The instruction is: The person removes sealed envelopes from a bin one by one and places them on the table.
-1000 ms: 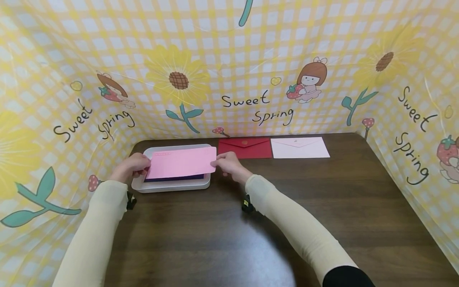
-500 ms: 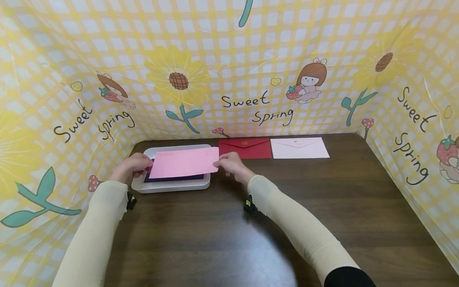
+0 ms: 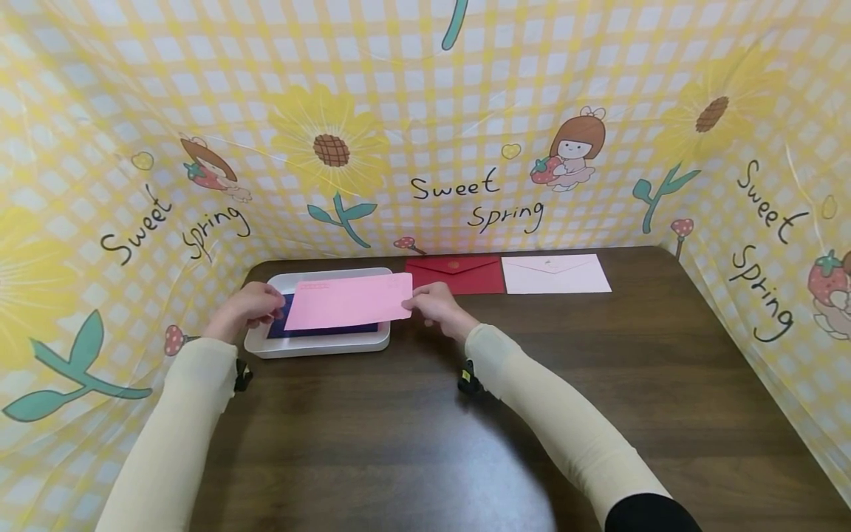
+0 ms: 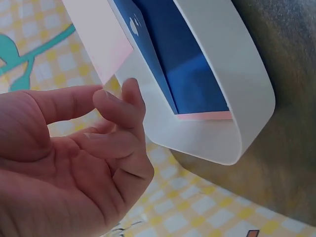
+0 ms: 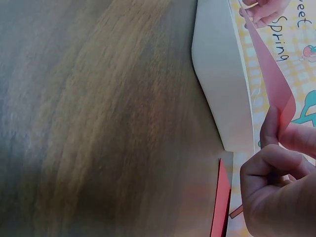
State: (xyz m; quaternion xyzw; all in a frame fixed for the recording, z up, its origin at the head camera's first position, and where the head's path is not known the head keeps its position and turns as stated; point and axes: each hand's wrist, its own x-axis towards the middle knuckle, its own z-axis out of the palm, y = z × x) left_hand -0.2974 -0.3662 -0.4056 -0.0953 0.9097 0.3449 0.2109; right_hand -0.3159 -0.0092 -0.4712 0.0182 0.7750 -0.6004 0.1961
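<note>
My right hand [image 3: 440, 307] pinches a pink envelope [image 3: 352, 299] at its right end, between thumb and fingers. The envelope is raised over a white tray [image 3: 319, 347], its right end reaching past the tray's rim. In the tray lies a dark blue envelope [image 4: 182, 64] with a white mark, and a pink strip [image 4: 205, 115] shows from under it. At the tray's left rim, my left hand [image 3: 251, 304] has loosely bent fingers with nothing between them. In the left wrist view, the pink envelope's near corner overlaps the thumb and index tips.
To the right of the tray, a red envelope [image 3: 455, 277] and a white envelope [image 3: 557, 274] lie side by side along the back edge of the brown table [image 3: 412, 443]. A yellow checked cloth [image 3: 425, 118] stands around the table's back and sides.
The pink envelope has slid right with my right hand, uncovering more of the blue envelope's left part. My left hand has let go of it and stays nearly in place.
</note>
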